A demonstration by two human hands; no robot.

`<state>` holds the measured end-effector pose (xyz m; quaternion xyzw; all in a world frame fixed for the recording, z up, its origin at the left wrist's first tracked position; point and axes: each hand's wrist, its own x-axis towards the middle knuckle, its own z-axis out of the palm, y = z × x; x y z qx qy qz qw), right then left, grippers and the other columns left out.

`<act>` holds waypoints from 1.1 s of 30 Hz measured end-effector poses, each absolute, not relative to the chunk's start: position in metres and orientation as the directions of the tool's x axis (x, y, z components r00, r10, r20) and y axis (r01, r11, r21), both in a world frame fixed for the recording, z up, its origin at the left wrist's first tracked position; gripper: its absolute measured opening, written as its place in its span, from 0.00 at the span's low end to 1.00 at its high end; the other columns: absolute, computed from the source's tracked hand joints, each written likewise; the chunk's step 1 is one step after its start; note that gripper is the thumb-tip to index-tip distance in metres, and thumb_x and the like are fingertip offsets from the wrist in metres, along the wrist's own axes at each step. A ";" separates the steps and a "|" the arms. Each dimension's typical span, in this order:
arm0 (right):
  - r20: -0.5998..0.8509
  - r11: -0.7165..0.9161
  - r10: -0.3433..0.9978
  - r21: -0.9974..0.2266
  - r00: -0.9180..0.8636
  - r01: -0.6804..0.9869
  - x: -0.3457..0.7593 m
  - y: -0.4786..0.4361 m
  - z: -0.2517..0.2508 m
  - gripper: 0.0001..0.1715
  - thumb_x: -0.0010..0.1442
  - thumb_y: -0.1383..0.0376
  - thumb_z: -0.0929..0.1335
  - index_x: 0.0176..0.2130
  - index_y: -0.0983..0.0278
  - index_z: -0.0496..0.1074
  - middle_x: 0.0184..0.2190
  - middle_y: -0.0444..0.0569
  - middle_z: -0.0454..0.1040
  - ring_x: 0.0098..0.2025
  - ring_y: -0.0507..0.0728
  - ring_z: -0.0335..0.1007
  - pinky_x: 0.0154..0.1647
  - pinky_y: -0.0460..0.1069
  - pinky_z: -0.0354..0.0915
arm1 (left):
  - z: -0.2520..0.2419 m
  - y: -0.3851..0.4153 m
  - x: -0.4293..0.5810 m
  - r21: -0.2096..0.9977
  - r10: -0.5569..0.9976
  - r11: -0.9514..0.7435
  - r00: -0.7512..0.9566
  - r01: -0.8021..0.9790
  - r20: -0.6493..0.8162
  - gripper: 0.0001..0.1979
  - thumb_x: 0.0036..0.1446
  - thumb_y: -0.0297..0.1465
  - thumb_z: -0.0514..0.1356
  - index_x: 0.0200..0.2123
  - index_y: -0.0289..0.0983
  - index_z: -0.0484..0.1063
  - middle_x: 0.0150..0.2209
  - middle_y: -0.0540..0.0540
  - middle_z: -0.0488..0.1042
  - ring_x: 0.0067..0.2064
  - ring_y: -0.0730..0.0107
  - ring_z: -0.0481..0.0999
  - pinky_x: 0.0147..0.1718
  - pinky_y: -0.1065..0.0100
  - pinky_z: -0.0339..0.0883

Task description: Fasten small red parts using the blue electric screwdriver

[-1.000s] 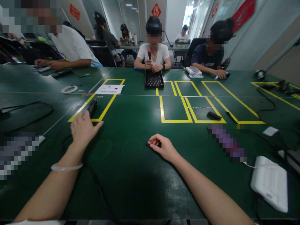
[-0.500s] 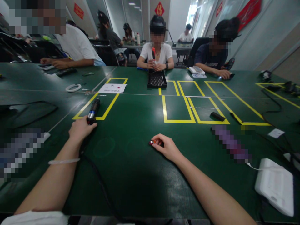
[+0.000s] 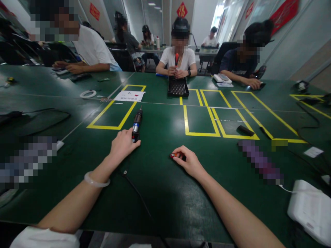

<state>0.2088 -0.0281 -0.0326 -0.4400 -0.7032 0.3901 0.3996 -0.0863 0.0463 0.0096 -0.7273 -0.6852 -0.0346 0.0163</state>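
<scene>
My left hand (image 3: 122, 144) is closed around the rear end of a black electric screwdriver (image 3: 137, 120) with a blue-and-silver band. Its thin tip points away from me, just right of a yellow taped box. A black cord (image 3: 138, 194) runs across the table below this hand. My right hand (image 3: 187, 160), further right, pinches a small red and white piece (image 3: 172, 155) between thumb and fingertips, low over the green table (image 3: 155, 186). The piece is too small to name, and the fingers partly hide it.
Across the table a person holds a red-handled tool over a black tray (image 3: 178, 91). A printed paper (image 3: 130, 95) and a white ring (image 3: 88, 94) lie at left. A black piece (image 3: 245, 130), a blurred-out phone-like item (image 3: 260, 162) and a white box (image 3: 310, 206) are at right.
My left hand has carried the electric screwdriver rightward, out of the yellow taped box and closer to my right hand. My right hand keeps its pinch. The view has shifted slightly.
</scene>
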 end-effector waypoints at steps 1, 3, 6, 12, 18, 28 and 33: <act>0.214 0.302 0.933 -0.902 -0.290 0.307 0.209 -0.028 -0.033 0.05 0.60 0.67 0.69 0.39 0.63 0.72 0.34 0.46 0.70 0.33 0.52 0.68 0.34 0.47 0.64 | 0.009 0.041 -0.075 0.028 0.992 -0.103 0.101 0.994 0.079 0.36 0.56 0.49 0.55 0.60 0.31 0.61 0.49 0.31 0.70 0.50 0.45 0.69 0.42 0.55 0.67; 0.207 0.290 0.939 -0.906 -0.275 0.308 0.208 -0.028 -0.032 0.06 0.59 0.67 0.68 0.40 0.63 0.71 0.34 0.46 0.70 0.33 0.52 0.68 0.34 0.47 0.64 | 0.008 0.031 -0.054 0.047 0.980 -0.182 0.177 0.982 0.093 0.35 0.56 0.48 0.55 0.61 0.31 0.61 0.49 0.32 0.70 0.49 0.46 0.69 0.42 0.56 0.67; 0.214 0.284 0.948 -0.903 -0.237 0.321 0.208 -0.028 -0.033 0.07 0.59 0.67 0.68 0.40 0.63 0.69 0.31 0.44 0.70 0.31 0.52 0.66 0.34 0.48 0.63 | 0.006 0.017 -0.026 0.108 0.954 -0.289 0.277 0.951 0.115 0.34 0.56 0.45 0.57 0.61 0.33 0.60 0.49 0.32 0.70 0.49 0.47 0.69 0.44 0.56 0.66; 0.284 0.350 0.933 -0.860 -0.221 0.371 0.213 -0.025 -0.037 0.04 0.59 0.67 0.68 0.36 0.62 0.67 0.31 0.44 0.68 0.31 0.53 0.66 0.35 0.48 0.62 | -0.002 0.000 0.016 0.216 0.899 -0.437 0.414 0.873 0.142 0.35 0.55 0.41 0.59 0.62 0.31 0.57 0.54 0.30 0.68 0.52 0.46 0.67 0.49 0.53 0.63; 0.317 0.391 0.919 -0.807 -0.233 0.443 0.215 -0.023 -0.041 0.03 0.60 0.69 0.67 0.36 0.62 0.67 0.32 0.44 0.66 0.33 0.53 0.65 0.35 0.47 0.62 | 0.001 -0.012 0.033 0.226 0.886 -0.465 0.450 0.856 0.117 0.34 0.55 0.39 0.59 0.63 0.32 0.56 0.53 0.32 0.69 0.54 0.50 0.68 0.51 0.55 0.64; 0.362 0.464 0.883 -0.764 -0.298 0.447 0.216 -0.024 -0.037 0.05 0.61 0.69 0.67 0.38 0.61 0.72 0.36 0.49 0.71 0.40 0.57 0.69 0.43 0.51 0.66 | 0.005 -0.021 0.036 0.167 0.887 -0.462 0.452 0.871 0.095 0.31 0.59 0.40 0.56 0.62 0.32 0.56 0.55 0.36 0.66 0.53 0.55 0.67 0.51 0.58 0.63; 0.371 0.455 0.889 -0.775 -0.268 0.439 0.215 -0.026 -0.034 0.08 0.61 0.70 0.67 0.39 0.62 0.76 0.36 0.50 0.74 0.38 0.56 0.72 0.40 0.50 0.67 | 0.006 -0.021 0.036 0.120 0.897 -0.440 0.432 0.890 0.089 0.34 0.58 0.41 0.56 0.65 0.34 0.53 0.53 0.37 0.65 0.51 0.55 0.68 0.47 0.59 0.65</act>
